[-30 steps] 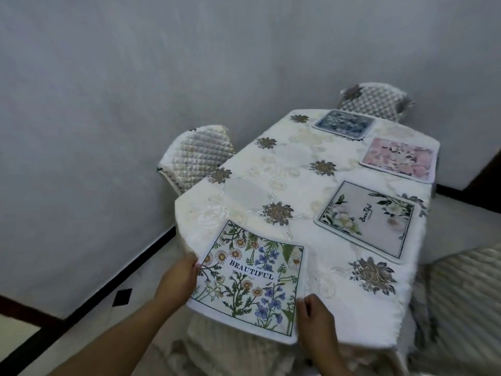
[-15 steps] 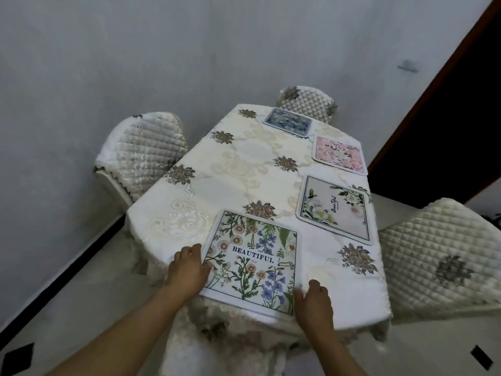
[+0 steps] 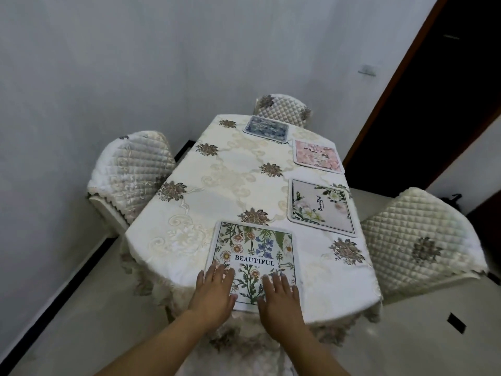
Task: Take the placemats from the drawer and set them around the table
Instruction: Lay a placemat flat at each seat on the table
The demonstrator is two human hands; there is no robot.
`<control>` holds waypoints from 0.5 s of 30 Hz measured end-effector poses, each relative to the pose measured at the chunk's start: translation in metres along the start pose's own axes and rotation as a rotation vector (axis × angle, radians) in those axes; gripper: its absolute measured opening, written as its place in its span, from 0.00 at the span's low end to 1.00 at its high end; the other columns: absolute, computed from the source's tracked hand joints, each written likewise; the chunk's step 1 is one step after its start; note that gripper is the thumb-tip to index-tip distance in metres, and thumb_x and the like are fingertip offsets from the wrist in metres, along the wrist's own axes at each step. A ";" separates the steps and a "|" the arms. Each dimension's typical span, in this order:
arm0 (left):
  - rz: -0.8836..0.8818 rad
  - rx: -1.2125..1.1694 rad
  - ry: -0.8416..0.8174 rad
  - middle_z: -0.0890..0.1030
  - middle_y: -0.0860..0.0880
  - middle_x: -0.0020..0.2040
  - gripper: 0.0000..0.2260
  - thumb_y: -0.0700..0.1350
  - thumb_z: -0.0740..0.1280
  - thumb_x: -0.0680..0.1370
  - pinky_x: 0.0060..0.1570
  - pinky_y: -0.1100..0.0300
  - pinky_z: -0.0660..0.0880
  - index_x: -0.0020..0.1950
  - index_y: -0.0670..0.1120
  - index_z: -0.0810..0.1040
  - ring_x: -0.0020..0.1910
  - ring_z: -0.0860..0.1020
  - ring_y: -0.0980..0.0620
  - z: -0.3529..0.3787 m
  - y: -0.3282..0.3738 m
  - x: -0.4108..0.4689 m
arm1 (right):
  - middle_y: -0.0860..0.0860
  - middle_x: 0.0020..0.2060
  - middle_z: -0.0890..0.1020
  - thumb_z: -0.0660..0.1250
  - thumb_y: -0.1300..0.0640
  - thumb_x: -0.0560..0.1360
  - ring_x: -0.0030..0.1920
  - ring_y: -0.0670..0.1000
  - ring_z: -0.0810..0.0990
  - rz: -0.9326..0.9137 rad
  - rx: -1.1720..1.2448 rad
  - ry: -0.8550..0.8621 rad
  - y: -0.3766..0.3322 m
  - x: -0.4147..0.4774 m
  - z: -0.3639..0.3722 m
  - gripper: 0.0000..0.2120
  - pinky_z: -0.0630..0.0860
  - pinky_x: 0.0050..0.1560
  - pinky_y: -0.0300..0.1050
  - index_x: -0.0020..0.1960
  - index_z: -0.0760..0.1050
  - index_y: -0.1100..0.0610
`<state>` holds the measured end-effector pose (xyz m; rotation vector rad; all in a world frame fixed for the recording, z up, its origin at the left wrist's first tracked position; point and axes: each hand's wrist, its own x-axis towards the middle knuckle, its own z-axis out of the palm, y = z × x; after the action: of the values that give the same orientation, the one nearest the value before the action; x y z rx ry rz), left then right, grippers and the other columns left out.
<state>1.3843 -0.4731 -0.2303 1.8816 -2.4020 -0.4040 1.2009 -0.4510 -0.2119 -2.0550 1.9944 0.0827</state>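
The table (image 3: 189, 240) is covered by a cream tablecloth (image 3: 238, 172) embroidered with brown flower motifs; the cloth hangs over the edges. Four placemats lie flat on the cloth. The wildflower placemat (image 3: 254, 251), printed BEAUTIFUL, lies at 6 o'clock, at the near edge. The white-flower placemat (image 3: 322, 207) lies at 3 o'clock, along the right edge. The pink placemat (image 3: 317, 156) lies at 2 o'clock, just beyond it and apart from it. The blue placemat (image 3: 267, 128) lies at 12 o'clock, at the far edge.
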 end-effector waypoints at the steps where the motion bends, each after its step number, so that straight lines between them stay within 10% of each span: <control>1: 0.004 0.016 -0.011 0.50 0.43 0.80 0.28 0.56 0.52 0.81 0.74 0.44 0.42 0.79 0.49 0.49 0.78 0.45 0.42 0.009 -0.001 0.009 | 0.54 0.80 0.50 0.41 0.44 0.79 0.79 0.56 0.44 -0.003 -0.002 0.007 -0.002 0.012 0.006 0.29 0.42 0.76 0.58 0.79 0.49 0.50; 5: 0.039 0.039 -0.036 0.48 0.43 0.80 0.28 0.57 0.45 0.81 0.73 0.48 0.34 0.79 0.49 0.47 0.78 0.42 0.42 0.046 0.000 0.044 | 0.54 0.80 0.46 0.34 0.42 0.74 0.79 0.56 0.40 -0.071 0.042 0.028 -0.004 0.059 0.036 0.35 0.36 0.74 0.55 0.79 0.46 0.51; 9: 0.106 0.107 -0.039 0.66 0.43 0.75 0.28 0.59 0.48 0.80 0.69 0.44 0.51 0.75 0.46 0.64 0.76 0.57 0.44 0.069 -0.007 0.061 | 0.53 0.79 0.47 0.39 0.43 0.79 0.79 0.55 0.42 -0.158 0.068 0.068 0.004 0.084 0.066 0.31 0.33 0.75 0.52 0.80 0.46 0.53; 15: 0.044 0.073 0.010 0.39 0.49 0.79 0.33 0.64 0.43 0.80 0.74 0.50 0.39 0.78 0.48 0.39 0.77 0.35 0.49 0.069 -0.035 0.056 | 0.49 0.77 0.42 0.40 0.43 0.80 0.79 0.51 0.40 -0.117 0.113 0.156 0.070 0.075 0.077 0.30 0.38 0.76 0.48 0.79 0.43 0.52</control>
<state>1.3892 -0.5234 -0.3112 1.8501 -2.4800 -0.3074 1.1471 -0.5067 -0.3139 -2.1583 1.9111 -0.2141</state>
